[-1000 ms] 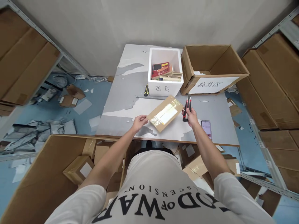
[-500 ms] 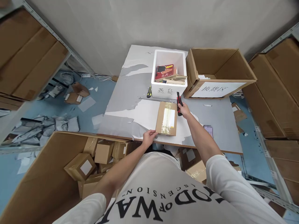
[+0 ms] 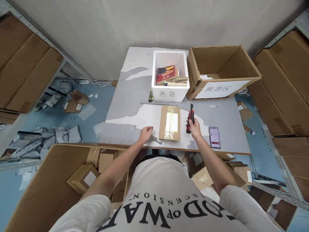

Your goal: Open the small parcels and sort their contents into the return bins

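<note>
A taped cardboard parcel (image 3: 164, 124) with a white label lies flat on the table. My right hand (image 3: 195, 128), just right of the parcel, is wrapped round a red and black box cutter (image 3: 188, 127) whose tip points away from me. To the left of the parcel is my left hand (image 3: 145, 134), apart from it, fingers curled together with nothing visible in them. Beyond the parcel stands a white foam box (image 3: 170, 94) with several books inside. A second, yellow and black cutter (image 3: 151, 96) rests beside that foam box.
A large open carton (image 3: 200, 89) with a handwritten sign stands at the table's back right. A phone (image 3: 214, 138) lies near the right front. Below the table's left edge, a big carton (image 3: 36, 187) holds several small parcels. Shelves with large boxes flank both sides.
My left hand has let go of the parcel's near left corner and moved left. My right hand, with the box cutter, has drawn back toward me and away from the parcel, uncovering the phone.
</note>
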